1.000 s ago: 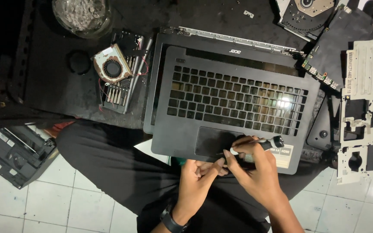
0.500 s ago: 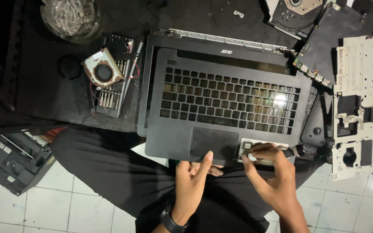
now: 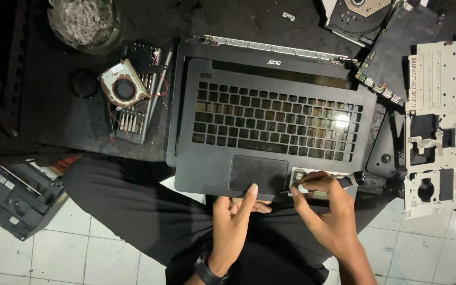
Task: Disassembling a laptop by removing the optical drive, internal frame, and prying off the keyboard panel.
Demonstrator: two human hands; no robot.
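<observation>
Black tool (image 3: 339, 180) in right hand (image 3: 329, 217) grip, tip hidden; left hand (image 3: 234, 224) open, steadying laptop (image 3: 275, 126).

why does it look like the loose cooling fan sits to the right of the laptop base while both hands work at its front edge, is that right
Not quite. In the head view the cooling fan lies to the left of the laptop base, beside the glass jar. The rest holds: the left hand and right hand are both at its front edge.
</observation>
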